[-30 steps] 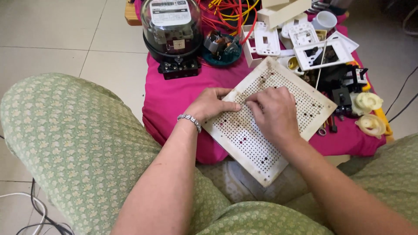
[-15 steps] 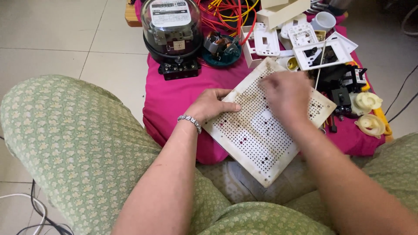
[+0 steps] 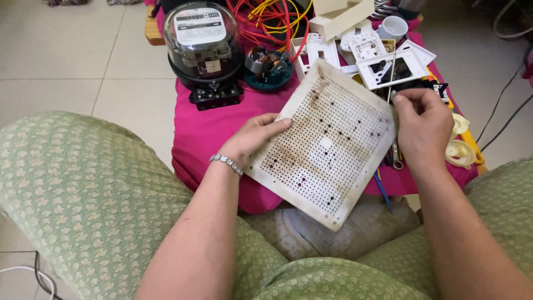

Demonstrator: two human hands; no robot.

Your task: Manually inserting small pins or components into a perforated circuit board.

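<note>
Since a moment ago, the right hand (image 3: 425, 125) has left the face of the perforated board (image 3: 325, 143) and moved to its right edge, now pinching a thin metal rod (image 3: 393, 75) that stands upright. Left hand (image 3: 256, 138) grips the board's left edge, fingers curled over it, holding it tilted above the pink-covered bench (image 3: 205, 130). Behind sit a glass-domed meter (image 3: 204, 47), tangled wires (image 3: 266, 14) and white switch plates (image 3: 388, 64).
</note>
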